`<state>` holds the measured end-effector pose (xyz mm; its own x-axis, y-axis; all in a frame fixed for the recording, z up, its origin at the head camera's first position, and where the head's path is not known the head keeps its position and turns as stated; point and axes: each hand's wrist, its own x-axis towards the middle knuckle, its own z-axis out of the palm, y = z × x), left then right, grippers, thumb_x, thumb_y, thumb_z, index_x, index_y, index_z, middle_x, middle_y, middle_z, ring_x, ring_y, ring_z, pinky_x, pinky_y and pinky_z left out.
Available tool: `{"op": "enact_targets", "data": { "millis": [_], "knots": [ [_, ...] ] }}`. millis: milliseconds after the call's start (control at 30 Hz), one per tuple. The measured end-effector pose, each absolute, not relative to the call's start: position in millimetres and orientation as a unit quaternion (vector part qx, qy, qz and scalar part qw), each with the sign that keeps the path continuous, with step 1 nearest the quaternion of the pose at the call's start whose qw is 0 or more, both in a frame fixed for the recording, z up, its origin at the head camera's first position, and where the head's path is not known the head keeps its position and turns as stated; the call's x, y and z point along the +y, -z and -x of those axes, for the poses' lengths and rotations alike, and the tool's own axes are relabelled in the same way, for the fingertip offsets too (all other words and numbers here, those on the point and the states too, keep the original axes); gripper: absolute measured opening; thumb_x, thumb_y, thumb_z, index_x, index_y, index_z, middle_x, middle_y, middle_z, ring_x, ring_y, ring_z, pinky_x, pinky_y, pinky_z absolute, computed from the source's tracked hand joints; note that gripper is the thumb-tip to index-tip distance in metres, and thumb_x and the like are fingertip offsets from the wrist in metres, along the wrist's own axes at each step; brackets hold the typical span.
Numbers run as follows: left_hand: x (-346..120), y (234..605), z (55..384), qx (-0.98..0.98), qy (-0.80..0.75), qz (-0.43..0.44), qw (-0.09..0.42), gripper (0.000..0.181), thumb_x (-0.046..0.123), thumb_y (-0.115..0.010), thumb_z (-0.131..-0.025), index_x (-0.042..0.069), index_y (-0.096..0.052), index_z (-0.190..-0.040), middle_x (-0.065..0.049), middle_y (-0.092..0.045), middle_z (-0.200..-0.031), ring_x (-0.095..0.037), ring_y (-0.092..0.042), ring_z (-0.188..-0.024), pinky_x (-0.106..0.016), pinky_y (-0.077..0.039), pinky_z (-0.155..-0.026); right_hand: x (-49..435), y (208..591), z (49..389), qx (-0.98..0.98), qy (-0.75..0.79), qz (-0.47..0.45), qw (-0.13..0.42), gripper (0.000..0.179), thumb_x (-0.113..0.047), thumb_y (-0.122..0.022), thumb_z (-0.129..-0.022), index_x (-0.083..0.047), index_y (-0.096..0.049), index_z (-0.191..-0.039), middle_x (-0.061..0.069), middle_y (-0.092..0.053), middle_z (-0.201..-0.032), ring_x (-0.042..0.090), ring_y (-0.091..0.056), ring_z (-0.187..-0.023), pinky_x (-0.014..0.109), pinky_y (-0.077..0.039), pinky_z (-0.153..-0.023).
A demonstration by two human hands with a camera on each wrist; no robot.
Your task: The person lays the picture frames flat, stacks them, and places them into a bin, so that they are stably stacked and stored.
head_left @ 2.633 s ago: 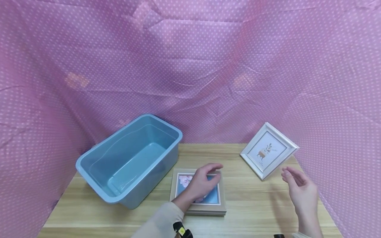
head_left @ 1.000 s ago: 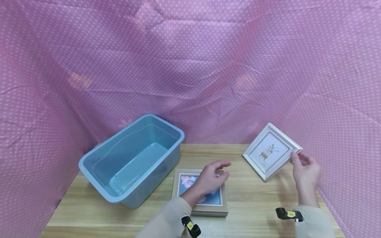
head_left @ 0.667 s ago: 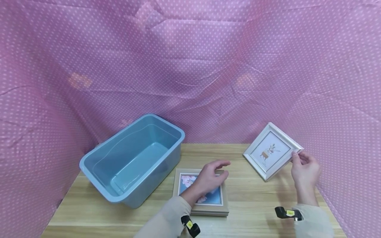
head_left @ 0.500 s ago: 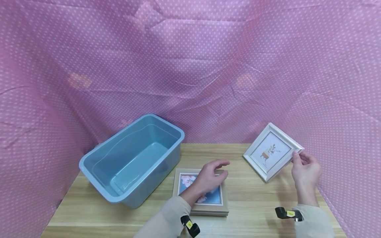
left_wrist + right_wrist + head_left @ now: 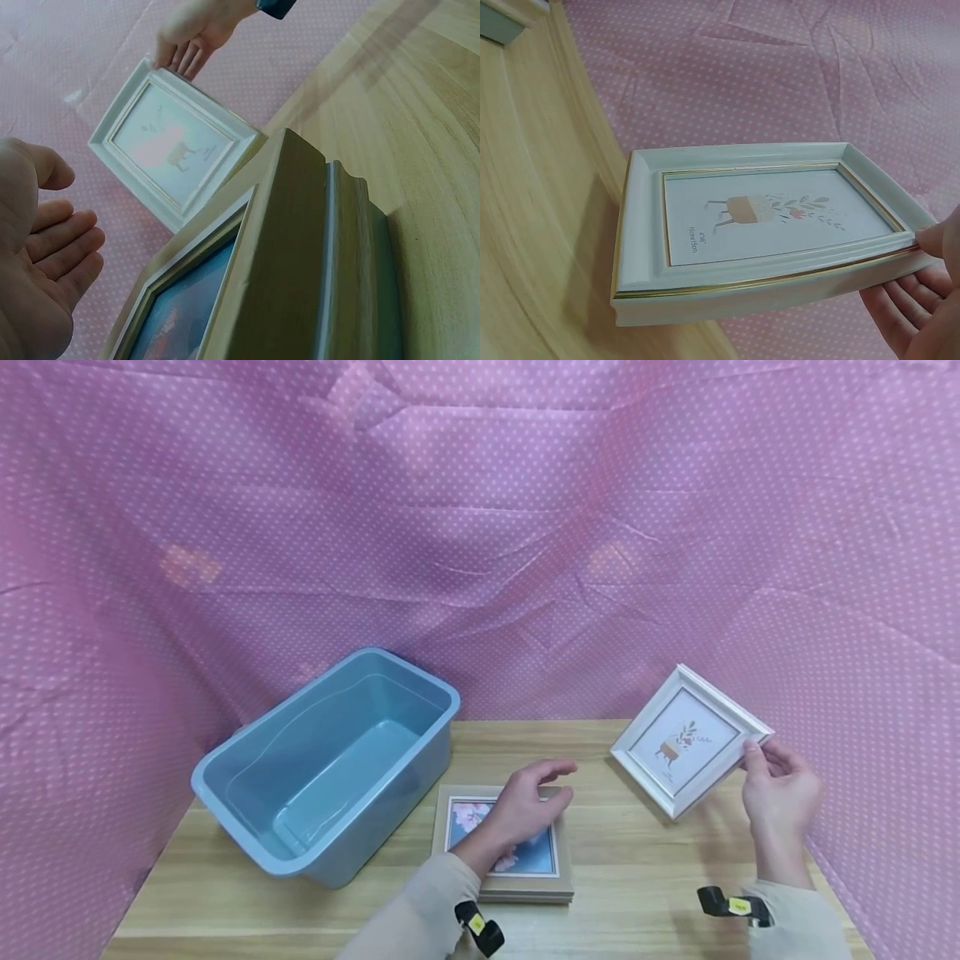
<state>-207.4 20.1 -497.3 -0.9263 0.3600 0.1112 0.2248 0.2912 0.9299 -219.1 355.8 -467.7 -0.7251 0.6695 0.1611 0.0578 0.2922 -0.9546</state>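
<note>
Student: Which step does this view record?

Instructor: A handling step, by my reading; the right hand [image 5: 782, 793] pinches the white frame [image 5: 678, 742] at one corner, thumb on the moulding of the front face and fingers beneath; the frame stands tilted over the right part of the table [image 5: 622, 893], its plant-and-pot picture facing the person.

Student: Does its lowest corner rest on the wood?

Instructor: The angles leave that uncertain; the right wrist view shows only a shadow beside the lower edge.

Student: And the left hand [image 5: 528, 802]?

Instructor: It holds nothing; its fingers curve loosely, with a wide gap to the thumb, above the stack of frames [image 5: 536, 857]; the uppermost of these has a beige border and a blossom picture; the blue bin [image 5: 382, 818] stands just beyond, on the person's left.

Student: What would the next move call for?

Instructor: In my judgement, a surer hold; one pinched corner lets a flat, rigid piece swing or twist; the free hand could support the opposite edge, and the lower corner should be kept from scraping the table while the frame is levelled.
</note>
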Motion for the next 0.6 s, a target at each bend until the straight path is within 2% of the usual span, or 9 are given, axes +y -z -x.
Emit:
{"op": "enact_targets", "data": {
  "millis": [333,600],
  "knots": [
    [19,498,211,0.802,-0.567,-0.18,0.058,0.044,0.022,-0.062,-0.105,0.012,-0.064,-0.148,-0.005,-0.067,-0.151,-0.031,-0.059,-0.144,-0.049,-0.048,-0.123,350,455,210,-0.748,-0.55,0.241,0.283,0.043,-0.019,-0.069,-0.105,0.009,-0.065,-0.137,-0.034,-0.065,-0.08,-0.014,-0.065,-0.07,0.001,-0.053,-0.07],
    [20,499,213,0.804,-0.565,-0.173,0.064,0.045,0.026,-0.061,-0.106,0.011,-0.063,-0.149,-0.005,-0.066,-0.152,-0.033,-0.058,-0.145,-0.054,-0.048,-0.123,346,446,205,-0.755,-0.546,0.237,0.275,0.042,-0.019,-0.068,-0.106,0.007,-0.066,-0.139,-0.037,-0.06,-0.078,-0.016,-0.065,-0.071,0.0,-0.052,-0.071]
  ]
}}
